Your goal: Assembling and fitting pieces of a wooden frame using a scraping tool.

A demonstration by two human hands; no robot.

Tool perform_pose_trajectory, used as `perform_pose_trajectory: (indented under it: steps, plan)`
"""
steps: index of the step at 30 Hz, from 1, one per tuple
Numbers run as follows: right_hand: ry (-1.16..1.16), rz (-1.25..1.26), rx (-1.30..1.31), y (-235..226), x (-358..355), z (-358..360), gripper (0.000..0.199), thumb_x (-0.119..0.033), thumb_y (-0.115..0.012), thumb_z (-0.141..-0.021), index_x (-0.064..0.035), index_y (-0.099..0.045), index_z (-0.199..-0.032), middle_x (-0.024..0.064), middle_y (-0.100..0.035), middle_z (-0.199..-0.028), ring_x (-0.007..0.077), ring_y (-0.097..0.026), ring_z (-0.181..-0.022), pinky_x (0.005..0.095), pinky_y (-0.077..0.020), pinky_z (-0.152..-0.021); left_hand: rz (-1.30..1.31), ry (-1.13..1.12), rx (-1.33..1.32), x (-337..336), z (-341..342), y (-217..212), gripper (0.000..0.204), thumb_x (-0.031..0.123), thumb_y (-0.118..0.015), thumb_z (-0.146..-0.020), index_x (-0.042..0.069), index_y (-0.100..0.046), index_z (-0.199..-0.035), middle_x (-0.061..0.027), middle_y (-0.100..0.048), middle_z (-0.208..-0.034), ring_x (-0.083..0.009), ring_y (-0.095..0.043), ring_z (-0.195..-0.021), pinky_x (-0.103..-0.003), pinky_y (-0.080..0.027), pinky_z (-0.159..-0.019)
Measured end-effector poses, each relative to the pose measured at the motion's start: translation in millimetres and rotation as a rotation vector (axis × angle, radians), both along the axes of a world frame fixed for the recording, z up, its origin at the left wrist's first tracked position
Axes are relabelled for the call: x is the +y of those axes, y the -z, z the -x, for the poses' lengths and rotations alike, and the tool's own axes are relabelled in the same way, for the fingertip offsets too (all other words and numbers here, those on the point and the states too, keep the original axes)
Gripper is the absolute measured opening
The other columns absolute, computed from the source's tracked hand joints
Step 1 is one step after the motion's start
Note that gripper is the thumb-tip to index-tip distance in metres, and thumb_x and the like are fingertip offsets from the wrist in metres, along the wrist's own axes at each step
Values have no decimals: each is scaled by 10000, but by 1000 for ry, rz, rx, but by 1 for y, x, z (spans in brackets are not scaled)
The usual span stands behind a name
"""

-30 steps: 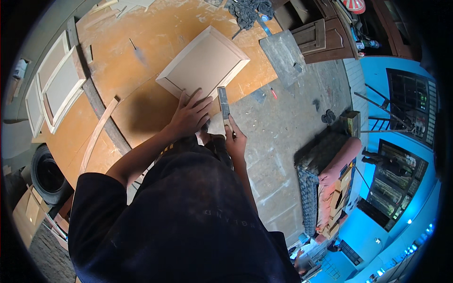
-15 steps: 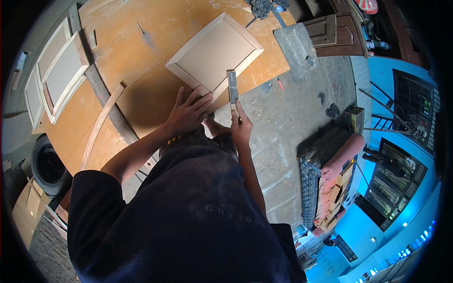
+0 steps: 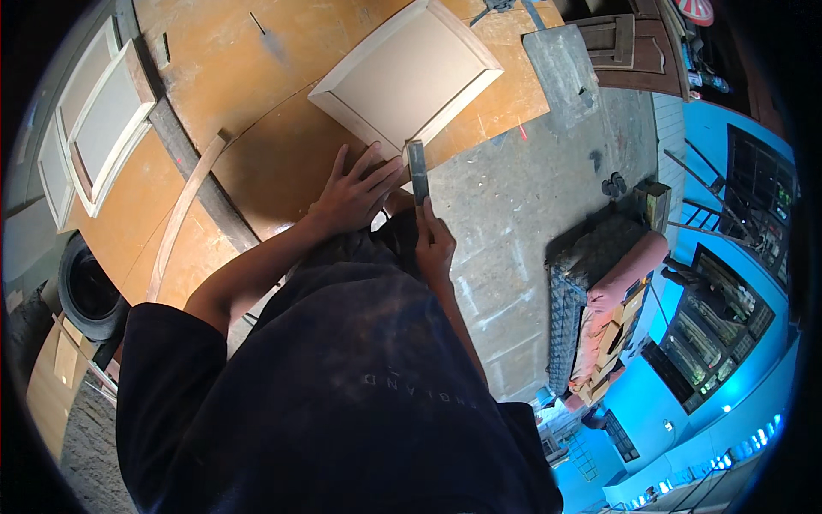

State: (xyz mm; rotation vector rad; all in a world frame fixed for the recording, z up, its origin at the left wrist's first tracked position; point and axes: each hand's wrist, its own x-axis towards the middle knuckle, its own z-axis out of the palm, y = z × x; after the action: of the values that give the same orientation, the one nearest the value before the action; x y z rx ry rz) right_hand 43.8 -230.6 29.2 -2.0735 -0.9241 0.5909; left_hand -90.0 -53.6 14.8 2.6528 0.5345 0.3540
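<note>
Left hand (image 3: 353,195) flat, fingers spread, palm down on the orange tabletop (image 3: 257,94), fingertips right at the near corner of the framed panel door (image 3: 409,75). Grips nothing. Reads as a brace: it pins the door so the corner doesn't skate while the tool bears on it.

Right hand (image 3: 435,244) closed around the lower end of a narrow flat tool (image 3: 418,171), dark grey, probably a file or sanding block, can't tell which. The tool stands nearly in line with the forearm, its top end against the door's near corner, just beside the left fingertips. The low grip leaves the full working length free above the fist.

Door lies flat, raised frame up, recessed centre panel pale. It sits rotated so one corner points at the person and reaches the tabletop's near edge. My guess is that this puts the corner within reach without leaning over.

Elsewhere:
- Two more framed panel doors (image 3: 103,128) lie overlapped at the far left, well apart from the work.
- A curved wood strip (image 3: 184,214) lies across the tabletop left of the forearm, one end against a dark batten (image 3: 193,163).
- A grey board (image 3: 561,64) lies just beyond the tabletop's right end.
- Concrete floor (image 3: 514,214) to the right, with a pink-cushioned bench (image 3: 616,291) further out.
</note>
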Motion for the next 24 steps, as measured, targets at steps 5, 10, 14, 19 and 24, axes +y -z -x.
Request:
perform_pose_trajectory:
  steps: [5,10,14,19,24]
  plan:
    - [-83,139,-71,-2,67,-22,405,-62,-632,-926,-60,-641,-1331,216,-679,-912,366,-674,-805,403,-543,-716,-3,3,-2,-1,0,3,489,266,-647,-891,187,-601,-1372,43,-456,-1524,-286,-315,-1482,-683,-207,-1145]
    - [-75,-23,-108,1,76,-22,407,-72,-638,-918,-65,-649,-1325,197,-674,-875,348,-668,-767,400,-543,-682,-5,-17,-11,-3,0,7,506,251,-655,-865,188,-612,-1365,50,-439,-1538,-287,-318,-1481,-680,-207,-1148]
    - [-72,-28,-58,-3,18,-6,398,-48,-642,-923,-67,-655,-1320,174,-664,-825,329,-660,-717,401,-541,-654,5,-30,-4,-1,2,4,500,249,-646,-868,185,-614,-1363,53,-433,-1544,-282,-316,-1483,-671,-198,-1156]
    - [-69,152,-93,-6,22,-11,397,-35,-630,-923,-66,-656,-1318,197,-685,-884,336,-684,-788,393,-550,-700,23,-13,-17,-2,1,4,505,250,-642,-867,185,-609,-1367,52,-432,-1544,-277,-312,-1485,-666,-186,-1165]
    - [-83,-75,-203,6,85,-35,412,-76,-518,-935,-70,-652,-1324,190,-699,-904,364,-674,-806,431,-555,-750,-7,3,-20,-3,-3,2,497,253,-644,-873,189,-609,-1364,43,-446,-1531,-274,-322,-1481,-672,-180,-1166]
